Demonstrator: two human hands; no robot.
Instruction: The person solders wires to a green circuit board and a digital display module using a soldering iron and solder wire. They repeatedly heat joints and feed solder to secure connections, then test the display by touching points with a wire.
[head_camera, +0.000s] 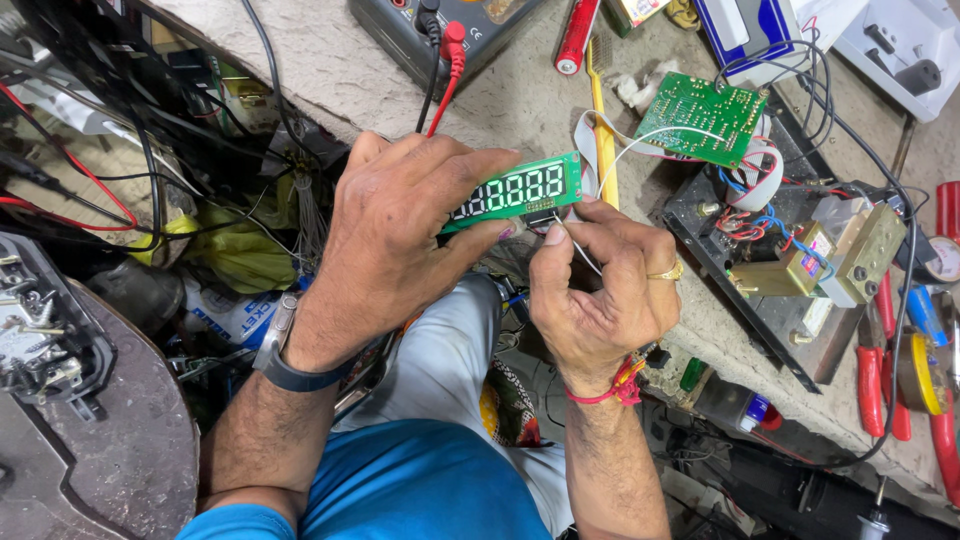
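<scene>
My left hand (400, 235) grips a narrow green display board (520, 190) with a row of pale seven-segment digits, holding it by its left end above my lap. My right hand (600, 285) is pinched on a thin white wire (585, 255) just under the board's right end. That wire loops up toward a green circuit board (705, 115) lying on the workbench. A grey ribbon cable (585, 135) also runs from the display board toward the circuit board.
A multimeter (440, 30) with red and black probe leads sits at the top. A dark chassis (770, 310) with a transformer (830, 255) lies to the right, red-handled pliers (880, 375) and yellow tape (925, 375) beside it. Tangled cables (130, 170) fill the left.
</scene>
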